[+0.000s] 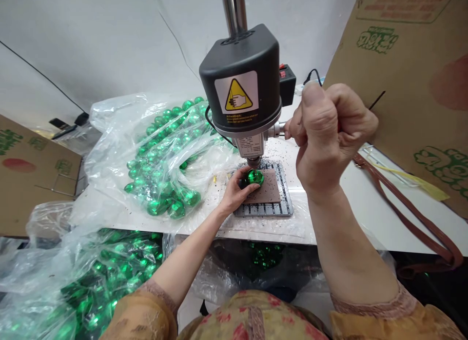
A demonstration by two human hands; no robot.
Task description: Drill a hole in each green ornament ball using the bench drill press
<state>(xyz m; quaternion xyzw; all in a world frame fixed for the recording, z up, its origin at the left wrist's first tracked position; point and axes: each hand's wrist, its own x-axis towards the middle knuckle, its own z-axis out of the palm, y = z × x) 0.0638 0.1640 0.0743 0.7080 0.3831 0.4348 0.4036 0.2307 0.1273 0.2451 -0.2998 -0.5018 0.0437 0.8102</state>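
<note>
My left hand (237, 190) grips a shiny green faceted ball (255, 177) between thumb and fingers. The ball rests over a brown board (268, 188) on the slotted metal base (285, 196) of a small drill press. Directly above the ball is the chuck (253, 161); I cannot tell whether a bit touches it. My right hand (325, 130) is closed in a fist around the feed handle (281, 129), at the right of the black motor housing (239, 76) with its yellow warning label. Most of the handle is hidden by my fingers.
Clear plastic bags hold many green balls (175, 130) on the white table, left of the press. More bagged balls (109, 267) lie below the table's front edge. Cardboard boxes (409, 86) stand on both sides. A brown strap (409, 208) lies at right; dark shavings dot the base.
</note>
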